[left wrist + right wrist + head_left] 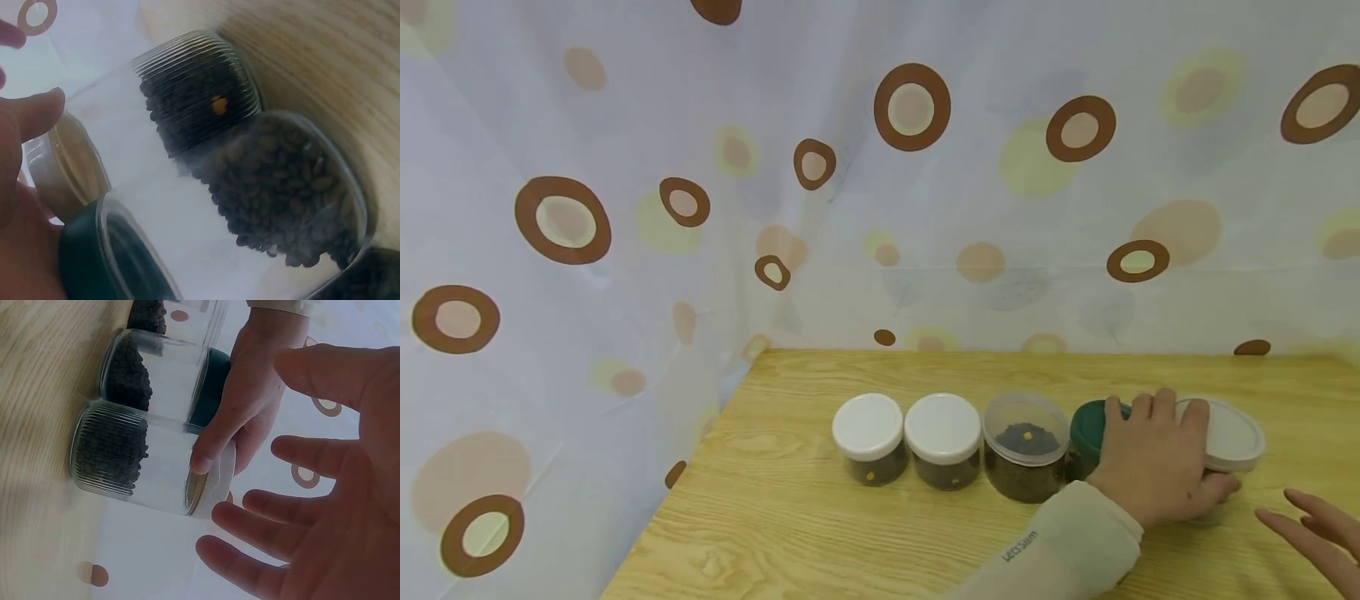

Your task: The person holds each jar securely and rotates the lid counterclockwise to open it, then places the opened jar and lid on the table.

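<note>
My left hand (1157, 467) reaches across to the right end of a row of jars and grips a white lid (1232, 433), thumb at its near edge. Under that lid stands a ribbed glass jar (112, 450), partly filled with dark pellets and showing one orange piece in the left wrist view. The lid looks tilted at the jar's mouth; whether it is fully loose I cannot tell. Beside it is a taller glass jar with a green lid (1086, 429), also holding dark contents. My right hand (337, 487) hovers to the right, fingers spread, holding nothing.
Left of the green-lidded jar stands a clear jar (1026, 475) with dark contents and a yellow piece. Further left are two white-lidded jars (868, 427). All stand on a wood-grain table (790, 533), with a dotted curtain (850, 208) behind and at the left.
</note>
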Demonstrator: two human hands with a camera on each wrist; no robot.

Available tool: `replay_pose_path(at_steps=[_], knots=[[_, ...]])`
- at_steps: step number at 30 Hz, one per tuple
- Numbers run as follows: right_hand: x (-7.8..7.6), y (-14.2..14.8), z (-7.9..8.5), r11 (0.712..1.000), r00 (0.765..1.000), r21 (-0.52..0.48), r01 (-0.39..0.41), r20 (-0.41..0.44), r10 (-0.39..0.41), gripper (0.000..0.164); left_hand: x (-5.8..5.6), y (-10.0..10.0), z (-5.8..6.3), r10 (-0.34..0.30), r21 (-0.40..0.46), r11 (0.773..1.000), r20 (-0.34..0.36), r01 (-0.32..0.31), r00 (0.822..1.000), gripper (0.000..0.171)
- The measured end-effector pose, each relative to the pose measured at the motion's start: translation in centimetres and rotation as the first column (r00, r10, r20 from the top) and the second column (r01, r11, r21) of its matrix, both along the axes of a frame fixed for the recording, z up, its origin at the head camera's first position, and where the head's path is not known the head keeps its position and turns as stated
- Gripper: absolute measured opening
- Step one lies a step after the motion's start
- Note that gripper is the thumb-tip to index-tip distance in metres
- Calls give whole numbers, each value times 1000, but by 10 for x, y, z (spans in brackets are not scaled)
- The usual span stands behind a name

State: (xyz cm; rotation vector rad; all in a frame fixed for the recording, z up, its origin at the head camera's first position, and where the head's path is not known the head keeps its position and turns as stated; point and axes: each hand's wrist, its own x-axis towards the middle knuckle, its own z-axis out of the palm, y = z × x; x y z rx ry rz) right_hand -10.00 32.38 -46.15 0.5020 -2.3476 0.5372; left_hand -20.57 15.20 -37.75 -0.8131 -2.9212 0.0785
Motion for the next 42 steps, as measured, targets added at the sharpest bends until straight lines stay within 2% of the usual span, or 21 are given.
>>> replay_pose_path(at_steps=[2, 6, 10, 17, 20, 25, 27, 32, 37, 42], knots=[[1, 2, -1, 1000, 1000, 10, 23, 13, -23, 107, 0, 2, -1, 14, 17, 1000, 7, -14, 1000, 69], [-1, 7, -9, 1000, 1000, 19, 6, 28, -7, 115, 1, 5, -5, 38, 51, 998, 9, -38, 999, 68], [-1, 9, -15, 1000, 999, 22, -8, 35, 7, 120, 0, 4, -7, 35, 76, 997, 2, -35, 999, 70], [-1, 9, -14, 998, 998, 43, -35, 59, 32, 128, -2, 2, -9, 18, 92, 996, -15, -17, 1000, 73], [0, 6, -9, 999, 998, 29, -38, 59, 36, 127, -4, -1, -8, 2, 130, 991, -22, 1, 1000, 74], [-1, -7, 1, 996, 997, -52, -73, -25, 72, 103, -6, -9, -5, -31, 158, 987, -48, 38, 998, 78], [-1, -9, 3, 992, 994, -58, -109, -38, 107, 100, -5, -11, -5, -37, 157, 987, -55, 45, 998, 79], [1, -4, 1, 989, 990, -20, -144, -12, 144, 115, -4, -10, -4, -49, 166, 984, -68, 59, 997, 79], [1, 2, -3, 993, 993, -3, -116, 11, 116, 125, -4, -10, -3, -71, 180, 980, -94, 87, 993, 80], [1, 5, -1, 989, 989, 8, -146, 2, 146, 122, -4, -10, 0, -84, 175, 980, -71, 96, 994, 79]])
